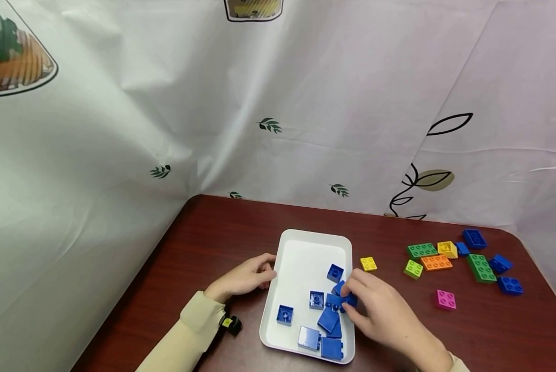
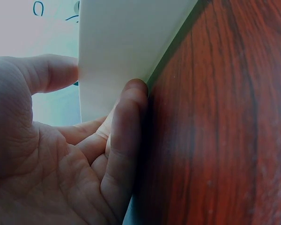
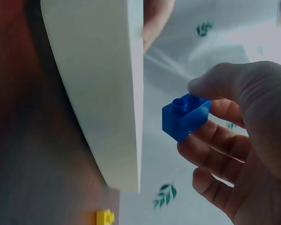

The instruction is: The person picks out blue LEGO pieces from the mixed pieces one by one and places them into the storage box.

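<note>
A white tray [image 1: 296, 263] lies on the table, with several blue bricks [image 1: 308, 338] mostly in its right and near part. My left hand [image 1: 242, 279] is at the tray's left side; in the left wrist view its fingers [image 2: 126, 122] and thumb touch the tray wall [image 2: 117, 42]. Over the tray's right edge, my right hand [image 1: 384, 310] pinches a blue brick [image 1: 349, 301]. The right wrist view shows this brick [image 3: 185, 117] between thumb and fingers, studs visible, beside the tray wall [image 3: 93, 84].
Right of the tray on the table [image 1: 231, 227] lie a yellow brick [image 1: 368, 264], a pink brick [image 1: 445, 299], an orange brick [image 1: 437, 263], and several green, yellow and blue bricks [image 1: 510, 285]. A black strap [image 1: 231, 324] is at the left sleeve. A pale curtain [image 1: 305, 103] hangs behind.
</note>
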`<act>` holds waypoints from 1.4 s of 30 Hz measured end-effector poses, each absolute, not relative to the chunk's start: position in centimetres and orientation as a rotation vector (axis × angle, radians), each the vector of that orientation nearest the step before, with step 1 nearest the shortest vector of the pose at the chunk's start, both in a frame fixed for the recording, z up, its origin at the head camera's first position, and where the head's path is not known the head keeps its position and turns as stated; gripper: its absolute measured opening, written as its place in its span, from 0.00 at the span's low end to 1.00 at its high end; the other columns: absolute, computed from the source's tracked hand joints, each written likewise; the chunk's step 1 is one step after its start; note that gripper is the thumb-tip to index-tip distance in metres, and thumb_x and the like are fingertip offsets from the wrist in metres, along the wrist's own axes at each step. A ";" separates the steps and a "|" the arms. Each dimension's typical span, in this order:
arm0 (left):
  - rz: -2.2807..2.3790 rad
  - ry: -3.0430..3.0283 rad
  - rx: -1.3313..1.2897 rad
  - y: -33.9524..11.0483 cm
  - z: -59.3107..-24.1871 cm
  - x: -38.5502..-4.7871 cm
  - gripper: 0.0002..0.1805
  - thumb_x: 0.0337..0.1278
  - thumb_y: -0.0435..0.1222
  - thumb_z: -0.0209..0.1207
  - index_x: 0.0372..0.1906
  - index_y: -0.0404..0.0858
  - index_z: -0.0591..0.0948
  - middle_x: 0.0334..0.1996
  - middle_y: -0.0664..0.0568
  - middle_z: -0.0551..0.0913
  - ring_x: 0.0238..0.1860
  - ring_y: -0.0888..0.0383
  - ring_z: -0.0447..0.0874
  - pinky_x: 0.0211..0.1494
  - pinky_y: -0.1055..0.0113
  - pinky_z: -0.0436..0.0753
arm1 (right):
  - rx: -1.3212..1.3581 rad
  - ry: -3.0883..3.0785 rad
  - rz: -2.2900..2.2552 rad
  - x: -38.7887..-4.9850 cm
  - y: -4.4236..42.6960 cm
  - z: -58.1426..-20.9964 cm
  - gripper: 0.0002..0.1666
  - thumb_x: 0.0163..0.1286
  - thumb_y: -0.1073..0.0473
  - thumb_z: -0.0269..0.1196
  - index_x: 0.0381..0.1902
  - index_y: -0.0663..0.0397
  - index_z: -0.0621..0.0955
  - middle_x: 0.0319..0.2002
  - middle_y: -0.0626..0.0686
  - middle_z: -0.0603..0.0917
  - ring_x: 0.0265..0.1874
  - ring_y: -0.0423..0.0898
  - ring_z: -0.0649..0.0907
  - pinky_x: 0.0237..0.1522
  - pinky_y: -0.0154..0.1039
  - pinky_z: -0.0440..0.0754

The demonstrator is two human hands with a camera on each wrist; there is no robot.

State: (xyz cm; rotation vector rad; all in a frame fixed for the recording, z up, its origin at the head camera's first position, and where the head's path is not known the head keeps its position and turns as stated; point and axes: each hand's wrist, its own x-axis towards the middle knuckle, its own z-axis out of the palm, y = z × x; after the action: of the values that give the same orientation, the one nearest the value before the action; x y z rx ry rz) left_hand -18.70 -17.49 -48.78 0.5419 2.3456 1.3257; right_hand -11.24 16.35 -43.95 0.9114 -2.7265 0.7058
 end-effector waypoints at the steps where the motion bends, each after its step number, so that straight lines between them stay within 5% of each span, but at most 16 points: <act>1: 1.325 2.347 0.543 -17.5 -48.8 -18.7 0.24 0.71 0.38 0.56 0.67 0.34 0.72 0.26 0.51 0.79 0.28 0.58 0.78 0.34 0.66 0.77 | 0.924 -2.716 0.710 -11.1 16.1 -44.0 0.19 0.53 0.56 0.79 0.37 0.34 0.80 0.37 0.30 0.73 0.32 0.33 0.75 0.35 0.30 0.79; 15: 1.322 2.348 0.543 -17.5 -48.7 -18.7 0.24 0.71 0.38 0.56 0.67 0.33 0.72 0.26 0.52 0.79 0.28 0.58 0.77 0.33 0.66 0.77 | 1.109 -2.578 0.918 -9.4 13.2 -45.3 0.20 0.60 0.57 0.75 0.42 0.31 0.78 0.41 0.30 0.74 0.38 0.30 0.76 0.40 0.32 0.81; 24: 1.333 2.340 0.547 -17.4 -48.6 -18.7 0.24 0.71 0.38 0.56 0.67 0.33 0.72 0.26 0.51 0.78 0.28 0.57 0.77 0.34 0.66 0.77 | 1.030 -2.828 0.729 -8.9 13.2 -45.0 0.40 0.62 0.32 0.67 0.70 0.28 0.70 0.68 0.39 0.71 0.66 0.41 0.72 0.60 0.55 0.76; 42: 1.331 2.336 0.544 -17.5 -48.8 -18.7 0.24 0.70 0.38 0.56 0.67 0.33 0.72 0.27 0.52 0.79 0.28 0.58 0.78 0.34 0.66 0.78 | 0.901 -2.799 0.670 -10.3 15.4 -44.1 0.43 0.58 0.33 0.72 0.70 0.29 0.72 0.71 0.43 0.69 0.66 0.43 0.72 0.59 0.56 0.78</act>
State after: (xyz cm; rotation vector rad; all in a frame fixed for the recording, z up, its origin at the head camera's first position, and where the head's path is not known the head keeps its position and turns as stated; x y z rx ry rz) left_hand -18.74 -17.52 -48.76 0.5445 2.3363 1.3313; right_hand -10.29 15.44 -44.06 0.9014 -2.7993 0.6701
